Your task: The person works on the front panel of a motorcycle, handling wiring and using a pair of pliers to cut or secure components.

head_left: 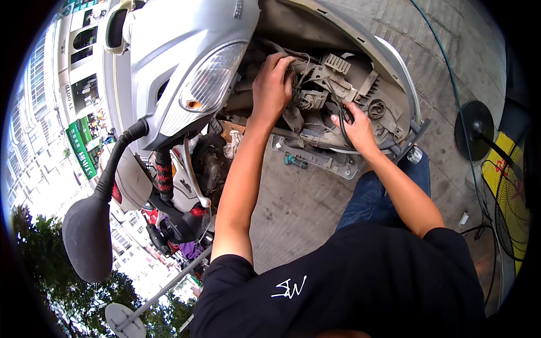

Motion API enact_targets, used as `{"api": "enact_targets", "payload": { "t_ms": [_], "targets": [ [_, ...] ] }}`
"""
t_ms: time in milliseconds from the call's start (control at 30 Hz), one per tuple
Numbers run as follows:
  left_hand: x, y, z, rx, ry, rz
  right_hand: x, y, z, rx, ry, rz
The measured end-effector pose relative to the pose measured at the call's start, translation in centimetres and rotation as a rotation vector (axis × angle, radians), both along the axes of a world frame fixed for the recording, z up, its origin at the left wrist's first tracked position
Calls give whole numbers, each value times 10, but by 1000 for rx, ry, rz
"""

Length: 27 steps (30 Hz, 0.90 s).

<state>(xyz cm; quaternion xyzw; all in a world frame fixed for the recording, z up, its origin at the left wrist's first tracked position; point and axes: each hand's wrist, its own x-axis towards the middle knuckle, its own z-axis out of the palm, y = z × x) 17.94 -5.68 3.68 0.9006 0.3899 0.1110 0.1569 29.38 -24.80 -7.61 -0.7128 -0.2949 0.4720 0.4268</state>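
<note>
An opened scooter front (338, 67) exposes dusty wiring, brackets and a finned part. My left hand (274, 84) reaches into its left side, fingers curled closed around a thin wire (307, 63); the fingertips are partly hidden. On the right, my right hand (358, 128) grips the dark handles of pliers (345, 117), whose slim jaws point up and left among the wires. Just left of those jaws sits a pale connector block (311, 99). A coil of dark cable (376, 108) lies to the right of the pliers.
The silver front panel with headlight (217, 76) stands at left, beside a black mirror (89, 236). A clear plastic piece (324, 160) and a small teal tool (295, 161) lie below. A fan (510, 197) stands at right, near a green hose (451, 73).
</note>
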Motion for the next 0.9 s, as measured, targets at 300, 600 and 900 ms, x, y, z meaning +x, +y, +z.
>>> {"api": "enact_targets", "payload": {
  "t_ms": [300,600,900],
  "targets": [
    [-32,-56,-19,-360,-32,586,-3,31,14,129,-229,219],
    [-29,-45,-30,-242,136,392,-10,22,6,292,-141,127],
    [-38,-42,-39,-436,-118,434,-15,20,17,260,-136,111]
  ]
}}
